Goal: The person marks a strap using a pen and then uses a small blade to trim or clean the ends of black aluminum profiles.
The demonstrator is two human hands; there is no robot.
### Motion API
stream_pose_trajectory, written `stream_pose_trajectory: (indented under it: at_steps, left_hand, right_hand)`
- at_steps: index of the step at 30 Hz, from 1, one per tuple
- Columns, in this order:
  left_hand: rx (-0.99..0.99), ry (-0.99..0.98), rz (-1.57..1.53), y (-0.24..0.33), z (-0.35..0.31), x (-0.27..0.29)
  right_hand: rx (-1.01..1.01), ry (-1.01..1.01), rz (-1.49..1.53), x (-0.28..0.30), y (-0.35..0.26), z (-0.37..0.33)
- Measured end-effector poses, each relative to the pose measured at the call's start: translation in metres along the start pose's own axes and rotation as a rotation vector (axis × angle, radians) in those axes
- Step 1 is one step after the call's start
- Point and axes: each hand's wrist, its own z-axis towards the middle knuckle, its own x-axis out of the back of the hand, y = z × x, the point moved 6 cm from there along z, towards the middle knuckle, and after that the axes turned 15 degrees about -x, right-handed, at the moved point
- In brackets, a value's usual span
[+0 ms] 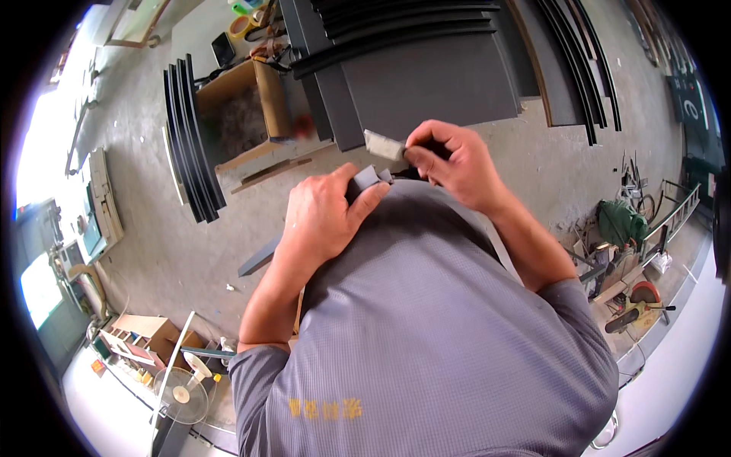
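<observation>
My left hand [321, 213] is closed round a grey profile strip [366, 178], its notched end poking out between thumb and forefinger. Past my left forearm a grey bar end [259, 257] shows; whether it belongs to the same strip I cannot tell. A small flat, pale-grey piece with a slanted edge [383, 145] is pinched in the thumb and fingers of my right hand [459, 164]. It is held just above and to the right of the strip's end, apart from it. My shirt front hides what lies below both hands.
Ahead lie dark grey panels [426, 80] with black strips [396, 42] on top. An open cardboard box [276, 99] stands left of them, beside a bundle of curved black strips [190, 145]. More strips [571, 68] lie at right. A fan [181, 394] stands lower left.
</observation>
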Motion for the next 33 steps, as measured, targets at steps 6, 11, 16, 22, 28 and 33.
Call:
stream_pose_trajectory:
  at_steps: [6, 11, 16, 22, 28, 33]
  left_hand:
    - [0.011, -0.018, 0.002, -0.001, -0.002, -0.007]
    - [0.003, 0.011, 0.0, 0.0, -0.001, -0.008]
    - [-0.023, 0.05, -0.051, -0.001, -0.003, -0.01]
    - [0.1, -0.051, -0.282, -0.003, 0.004, 0.005]
    - [0.274, -0.37, -0.798, -0.011, 0.011, -0.014]
    - [0.246, -0.407, -0.871, -0.017, 0.014, -0.026]
  right_hand:
    - [0.211, 0.031, -0.12, -0.01, 0.002, -0.004]
    - [0.297, 0.05, -0.225, -0.012, -0.002, -0.014]
    - [0.258, 0.135, -0.17, -0.005, 0.006, -0.003]
    - [0.376, 0.319, -0.353, 0.01, 0.001, 0.006]
    - [0.409, 0.275, -0.381, 0.001, -0.015, -0.018]
    - [0.453, 0.302, -0.555, -0.011, -0.017, -0.03]
